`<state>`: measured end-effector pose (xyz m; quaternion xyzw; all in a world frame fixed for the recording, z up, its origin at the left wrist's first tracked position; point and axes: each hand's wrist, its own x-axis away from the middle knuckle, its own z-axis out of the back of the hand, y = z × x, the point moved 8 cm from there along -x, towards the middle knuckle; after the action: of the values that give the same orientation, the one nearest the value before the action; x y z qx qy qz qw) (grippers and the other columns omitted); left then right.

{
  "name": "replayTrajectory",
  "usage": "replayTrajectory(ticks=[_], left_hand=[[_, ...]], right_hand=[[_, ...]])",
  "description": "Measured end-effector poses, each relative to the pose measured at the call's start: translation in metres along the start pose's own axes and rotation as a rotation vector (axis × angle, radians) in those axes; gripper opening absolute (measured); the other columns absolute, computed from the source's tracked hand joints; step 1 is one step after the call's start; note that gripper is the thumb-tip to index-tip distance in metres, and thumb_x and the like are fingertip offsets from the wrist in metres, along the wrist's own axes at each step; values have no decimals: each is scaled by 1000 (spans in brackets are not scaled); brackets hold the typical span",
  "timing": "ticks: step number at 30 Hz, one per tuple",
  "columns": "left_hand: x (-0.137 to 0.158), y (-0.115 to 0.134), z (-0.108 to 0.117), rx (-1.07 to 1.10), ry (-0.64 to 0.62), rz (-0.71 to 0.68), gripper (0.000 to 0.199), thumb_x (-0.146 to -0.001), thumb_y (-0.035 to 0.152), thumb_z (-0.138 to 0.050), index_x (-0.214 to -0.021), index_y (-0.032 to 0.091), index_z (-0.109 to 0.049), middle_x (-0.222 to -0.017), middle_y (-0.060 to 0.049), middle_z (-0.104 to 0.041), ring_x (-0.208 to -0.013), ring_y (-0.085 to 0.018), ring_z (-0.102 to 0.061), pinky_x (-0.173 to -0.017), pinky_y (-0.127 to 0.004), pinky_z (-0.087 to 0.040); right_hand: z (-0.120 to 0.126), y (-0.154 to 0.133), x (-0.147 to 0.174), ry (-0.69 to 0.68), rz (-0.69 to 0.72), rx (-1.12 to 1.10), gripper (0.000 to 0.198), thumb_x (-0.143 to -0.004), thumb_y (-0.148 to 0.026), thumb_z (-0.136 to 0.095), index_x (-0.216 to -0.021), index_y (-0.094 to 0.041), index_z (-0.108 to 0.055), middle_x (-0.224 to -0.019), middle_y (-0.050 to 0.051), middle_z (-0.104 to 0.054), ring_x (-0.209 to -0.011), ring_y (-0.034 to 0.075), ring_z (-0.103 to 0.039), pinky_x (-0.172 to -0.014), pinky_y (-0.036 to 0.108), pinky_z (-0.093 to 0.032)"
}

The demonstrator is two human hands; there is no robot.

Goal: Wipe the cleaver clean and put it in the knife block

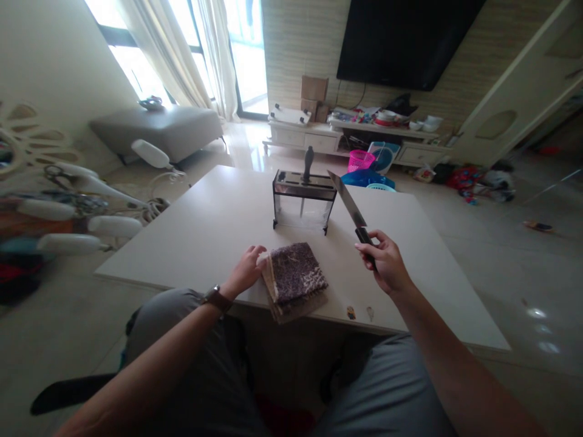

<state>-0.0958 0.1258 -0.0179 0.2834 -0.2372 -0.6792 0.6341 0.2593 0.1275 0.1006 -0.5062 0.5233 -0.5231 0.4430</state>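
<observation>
A kitchen knife [348, 199] is gripped by its black handle in my right hand [385, 261]. Its blade points up and to the left, just right of the knife block [304, 189]. That block has a dark slotted top and clear sides, and one black-handled tool [308, 162] stands in it. In front of the block lies a folded cloth [296, 273], purple-brown and patterned on top. My left hand [246, 270] is at its upper left corner, fingers closed on the edge.
The white table [214, 212] carries two small flat items near its front edge, a yellow-and-blue figure [350, 312] and a pale one [370, 314]. Beyond it stand a pink basket [361, 159] and a low cabinet [300, 138]. A white-armed lamp [113, 194] is at left.
</observation>
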Motion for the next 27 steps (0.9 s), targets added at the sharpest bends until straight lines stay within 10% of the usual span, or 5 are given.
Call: replayTrajectory(ticks=[11, 18, 27], left_hand=[[-30, 91, 49, -185, -131, -248, 29, -93, 34, -57, -117, 21, -67, -121, -11, -64, -111, -29, -65, -102, -43, -52], [-50, 47, 13, -255, -401, -6, 56, -82, 37, -73, -132, 13, -62, -127, -21, -69, -116, -33, -68, -96, -39, -54], [-60, 28, -34, -246, -641, 55, 17, -64, 23, -78, -79, 15, -72, -79, -12, -77, -65, -25, -70, -57, -32, -52]], right_hand=[[44, -41, -16, 227, 467, 690, 43, -80, -63, -76, -91, -25, -61, -69, 1, -72, -52, 18, -62, -52, 28, -48], [37, -124, -27, 235, 747, 1563, 26, -90, -51, -66, -96, -28, -76, -84, 9, -80, -77, 31, -73, -62, 34, -41], [-26, -209, -54, -43, 781, 2155, 33, -95, -42, -60, -121, -29, -76, -107, 8, -81, -85, 27, -71, -66, 33, -33]])
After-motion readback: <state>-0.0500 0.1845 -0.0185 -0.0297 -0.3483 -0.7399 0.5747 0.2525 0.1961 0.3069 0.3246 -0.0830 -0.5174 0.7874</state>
